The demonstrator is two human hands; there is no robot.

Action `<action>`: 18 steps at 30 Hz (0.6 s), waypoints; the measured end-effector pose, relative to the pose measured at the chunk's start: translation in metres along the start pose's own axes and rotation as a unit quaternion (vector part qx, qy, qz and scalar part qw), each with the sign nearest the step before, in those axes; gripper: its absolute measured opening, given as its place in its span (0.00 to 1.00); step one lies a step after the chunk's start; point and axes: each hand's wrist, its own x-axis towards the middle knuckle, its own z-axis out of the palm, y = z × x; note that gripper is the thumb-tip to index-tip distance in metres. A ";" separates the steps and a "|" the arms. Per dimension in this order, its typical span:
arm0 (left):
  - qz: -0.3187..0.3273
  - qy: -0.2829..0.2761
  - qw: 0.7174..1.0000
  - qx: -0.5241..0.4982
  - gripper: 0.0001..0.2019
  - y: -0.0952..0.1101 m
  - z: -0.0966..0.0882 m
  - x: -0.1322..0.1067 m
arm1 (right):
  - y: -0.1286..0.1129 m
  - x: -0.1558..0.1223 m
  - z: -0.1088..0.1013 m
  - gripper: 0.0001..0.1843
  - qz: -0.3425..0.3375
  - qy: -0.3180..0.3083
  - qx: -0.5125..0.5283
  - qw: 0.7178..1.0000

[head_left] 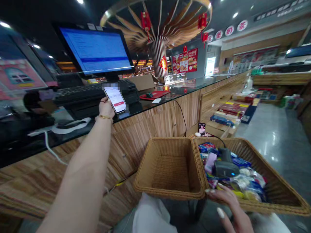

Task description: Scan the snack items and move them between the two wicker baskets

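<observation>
My left hand (106, 108) is stretched out over the counter, closed round a smartphone (115, 99) with a lit white screen and a red button on it. At the lower right, my right hand (234, 207) has its fingers apart and appears to rest by the front rim of a full wicker basket (274, 168). Inside that basket lie colourful packaged goods (252, 187) and a dark barcode scanner (225, 166) with a blue light. To its left stands a second wicker basket (170, 174) with nothing in it.
A monitor (97, 50) and a black keyboard (75, 90) stand on the dark counter (145, 108). Beyond them lies a mouse (149, 95) on a red mat. A white cable (54, 150) hangs over the edge. Stacked boxes (230, 111) line the aisle at right.
</observation>
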 end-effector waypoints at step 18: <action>0.015 0.023 0.996 0.080 0.13 -0.002 -0.002 0.024 | -0.004 0.009 0.000 0.14 0.007 0.007 0.020 1.000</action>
